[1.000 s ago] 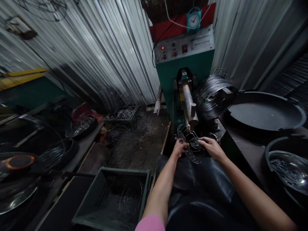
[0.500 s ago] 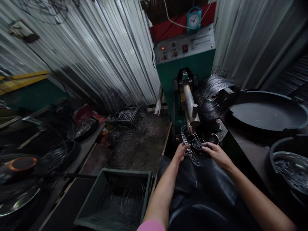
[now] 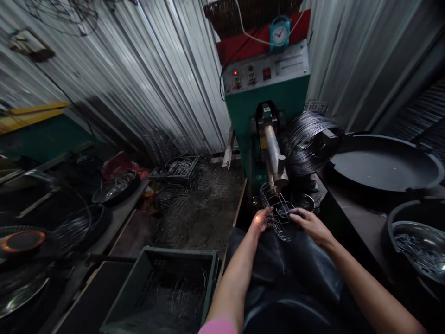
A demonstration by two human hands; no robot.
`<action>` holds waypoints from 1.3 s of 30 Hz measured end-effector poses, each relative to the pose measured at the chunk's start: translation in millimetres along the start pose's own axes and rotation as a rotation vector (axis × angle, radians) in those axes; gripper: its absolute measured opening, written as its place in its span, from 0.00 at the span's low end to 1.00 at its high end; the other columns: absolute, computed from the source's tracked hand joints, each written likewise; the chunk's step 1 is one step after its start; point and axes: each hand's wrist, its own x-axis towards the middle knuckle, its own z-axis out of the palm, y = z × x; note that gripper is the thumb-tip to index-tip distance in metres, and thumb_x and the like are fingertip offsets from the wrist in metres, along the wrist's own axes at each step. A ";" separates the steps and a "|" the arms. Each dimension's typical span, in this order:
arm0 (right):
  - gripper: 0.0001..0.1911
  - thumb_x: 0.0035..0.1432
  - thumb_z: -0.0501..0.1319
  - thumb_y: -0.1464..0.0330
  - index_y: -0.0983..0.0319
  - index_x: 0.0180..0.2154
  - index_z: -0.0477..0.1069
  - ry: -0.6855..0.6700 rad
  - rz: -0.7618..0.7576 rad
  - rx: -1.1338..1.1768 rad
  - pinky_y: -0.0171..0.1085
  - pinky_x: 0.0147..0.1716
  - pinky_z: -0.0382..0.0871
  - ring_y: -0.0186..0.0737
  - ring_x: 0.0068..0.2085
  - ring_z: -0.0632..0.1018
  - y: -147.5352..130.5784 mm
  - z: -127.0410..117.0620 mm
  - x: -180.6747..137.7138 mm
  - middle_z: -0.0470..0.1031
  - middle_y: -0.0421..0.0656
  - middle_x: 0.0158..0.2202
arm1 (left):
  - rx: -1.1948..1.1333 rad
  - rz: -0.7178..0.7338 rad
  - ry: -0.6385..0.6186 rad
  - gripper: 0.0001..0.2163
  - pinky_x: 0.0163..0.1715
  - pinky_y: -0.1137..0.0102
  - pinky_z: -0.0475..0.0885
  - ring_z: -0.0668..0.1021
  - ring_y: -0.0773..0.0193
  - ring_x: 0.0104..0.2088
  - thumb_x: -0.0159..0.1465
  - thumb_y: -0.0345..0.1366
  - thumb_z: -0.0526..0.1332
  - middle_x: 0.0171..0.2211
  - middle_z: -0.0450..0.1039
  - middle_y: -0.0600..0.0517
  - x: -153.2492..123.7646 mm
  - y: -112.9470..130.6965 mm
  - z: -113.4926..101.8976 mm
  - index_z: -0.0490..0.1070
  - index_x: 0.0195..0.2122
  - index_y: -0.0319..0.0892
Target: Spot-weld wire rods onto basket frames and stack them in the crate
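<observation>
Under the tip of the spot welder's upper arm (image 3: 274,152) is a round wire frame (image 3: 278,226), made of thin curved wires. My left hand (image 3: 263,220) grips its left side with fingers closed. On the right, my right hand (image 3: 310,224) pinches the frame's edge between thumb and fingers. A small bright orange spark glows over my left hand. The welder's green body (image 3: 267,109) stands behind, with a red lamp lit on its panel. Where the electrode meets the wire is too small and dark to make out.
A coil of wire (image 3: 309,144) and a large black pan (image 3: 385,162) are on the right. Nearer lies a bowl of small metal pieces (image 3: 419,253). At lower left stands a green crate (image 3: 179,253) with wire parts inside. Wire pieces (image 3: 205,183) litter the floor.
An orange spark has appeared at my left hand. The wire frame has turned slightly between my hands, which keep their grip. The view has shifted a little.
</observation>
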 end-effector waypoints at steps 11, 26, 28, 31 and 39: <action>0.20 0.47 0.60 0.53 0.61 0.37 0.73 0.017 0.022 -0.014 0.37 0.30 0.67 0.39 0.30 0.73 -6.0 2.0 4.9 0.75 0.42 0.29 | 0.044 -0.093 -0.033 0.23 0.30 0.66 0.70 0.71 0.66 0.25 0.53 0.55 0.58 0.27 0.66 0.51 -4.1 5.7 -5.0 0.67 0.38 0.38; 0.17 0.49 0.59 0.53 0.60 0.33 0.71 0.108 -0.079 -0.072 0.39 0.38 0.66 0.44 0.37 0.73 9.2 1.1 -27.7 0.75 0.42 0.32 | 0.730 0.776 0.036 0.22 0.60 0.54 0.47 0.58 0.52 0.60 0.43 0.28 0.66 0.52 0.64 0.45 -11.6 -15.5 -10.8 0.67 0.41 0.45; 0.16 0.49 0.59 0.54 0.59 0.32 0.71 0.103 -0.104 -0.083 0.38 0.38 0.66 0.43 0.36 0.73 1.7 1.0 -21.7 0.75 0.42 0.32 | 0.703 0.783 0.033 0.23 0.60 0.56 0.50 0.59 0.53 0.59 0.44 0.28 0.66 0.52 0.63 0.45 -12.6 -16.5 -10.6 0.66 0.43 0.45; 0.14 0.50 0.57 0.56 0.59 0.31 0.71 0.095 -0.125 -0.098 0.38 0.36 0.66 0.42 0.35 0.73 -9.1 3.4 -8.9 0.74 0.42 0.31 | 0.692 0.795 0.053 0.26 0.59 0.58 0.54 0.63 0.54 0.57 0.46 0.28 0.65 0.52 0.63 0.46 -11.5 -17.7 -8.9 0.63 0.47 0.45; 0.14 0.47 0.58 0.57 0.60 0.31 0.72 0.115 -0.089 -0.113 0.37 0.33 0.65 0.41 0.33 0.73 -20.0 5.7 14.2 0.74 0.41 0.30 | 0.664 0.781 0.036 0.26 0.55 0.59 0.61 0.67 0.58 0.52 0.46 0.25 0.62 0.50 0.62 0.48 -1.0 -11.8 -5.9 0.60 0.48 0.45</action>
